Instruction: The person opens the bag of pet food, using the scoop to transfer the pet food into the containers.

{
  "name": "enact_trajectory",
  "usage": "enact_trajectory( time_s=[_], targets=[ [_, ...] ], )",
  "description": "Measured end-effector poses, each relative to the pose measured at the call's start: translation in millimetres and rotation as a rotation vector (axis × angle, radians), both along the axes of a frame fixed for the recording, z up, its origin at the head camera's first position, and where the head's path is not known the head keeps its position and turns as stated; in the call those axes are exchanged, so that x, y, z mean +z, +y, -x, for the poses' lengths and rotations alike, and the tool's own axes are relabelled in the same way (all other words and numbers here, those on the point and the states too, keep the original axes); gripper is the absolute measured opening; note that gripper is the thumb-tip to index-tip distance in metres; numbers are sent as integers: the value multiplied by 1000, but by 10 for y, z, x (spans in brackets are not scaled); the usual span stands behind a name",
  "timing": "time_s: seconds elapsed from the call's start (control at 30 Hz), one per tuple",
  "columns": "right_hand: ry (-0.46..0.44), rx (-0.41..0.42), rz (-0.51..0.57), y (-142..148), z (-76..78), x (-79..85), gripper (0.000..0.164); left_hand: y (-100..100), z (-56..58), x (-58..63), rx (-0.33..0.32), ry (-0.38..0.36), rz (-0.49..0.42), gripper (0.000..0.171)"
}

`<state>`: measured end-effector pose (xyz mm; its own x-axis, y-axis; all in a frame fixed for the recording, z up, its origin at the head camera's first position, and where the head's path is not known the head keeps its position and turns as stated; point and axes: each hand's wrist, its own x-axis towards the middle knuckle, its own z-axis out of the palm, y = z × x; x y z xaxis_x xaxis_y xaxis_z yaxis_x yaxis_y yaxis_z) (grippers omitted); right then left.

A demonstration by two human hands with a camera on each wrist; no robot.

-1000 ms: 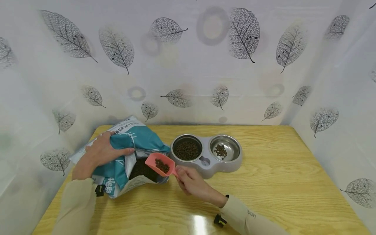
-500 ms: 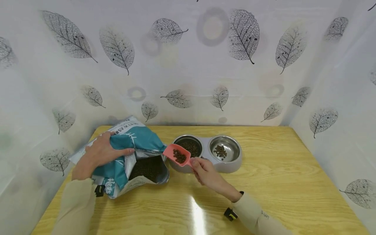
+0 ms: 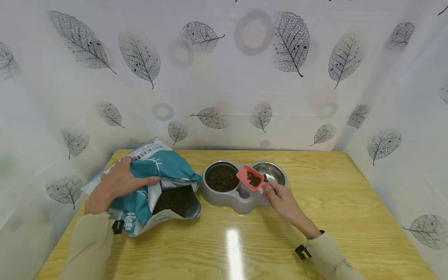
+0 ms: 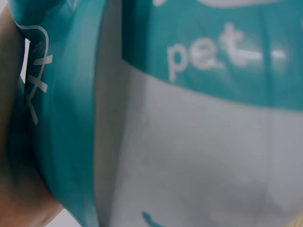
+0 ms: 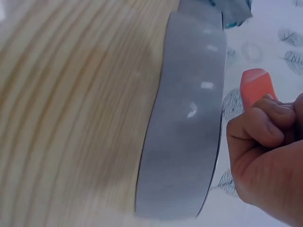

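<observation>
My right hand (image 3: 284,200) grips the handle of a pink scoop (image 3: 245,181) with brown kibble in its pan. In the head view the scoop is over the middle of a grey double feeder (image 3: 229,201), overlapping the right steel bowl (image 3: 276,171). The right wrist view has the curled fingers around the scoop above the feeder's side wall. At the left, my left hand (image 3: 120,181) holds the folded top of a teal and white pet food bag (image 3: 173,163), thumb along its mouth. The bag lies with its mouth spread, kibble inside. In the left wrist view the bag fills most of the frame.
The feeder's left bowl (image 3: 222,177) contains plenty of kibble; some kibble shows in the right bowl beside the scoop. Everything stands on a wooden table (image 3: 336,194). A leaf-printed white curtain (image 3: 224,89) rises behind it and along both sides.
My right hand has carried the loaded scoop from the bag's mouth rightward, past the left bowl, to near the right bowl. The left hand and bag have stayed in place.
</observation>
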<state>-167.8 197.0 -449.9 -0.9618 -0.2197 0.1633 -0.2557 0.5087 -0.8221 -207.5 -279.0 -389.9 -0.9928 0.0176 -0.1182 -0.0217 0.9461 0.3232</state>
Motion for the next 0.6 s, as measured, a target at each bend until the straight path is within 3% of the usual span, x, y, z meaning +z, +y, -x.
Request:
enact_trajectory(
  time_s=[0.23,0.47,0.6],
  targets=[
    [52,-107,-191,371,-5,-25,35,4,3,-6,6,-6,1,127],
    [325,-125,-422,535,21,-52,17,0,-6,-16,6,-2,-4,126],
    [414,-133,-548,564,32,-87,14,4,-19,-10,2,7,-15,125]
  ],
)
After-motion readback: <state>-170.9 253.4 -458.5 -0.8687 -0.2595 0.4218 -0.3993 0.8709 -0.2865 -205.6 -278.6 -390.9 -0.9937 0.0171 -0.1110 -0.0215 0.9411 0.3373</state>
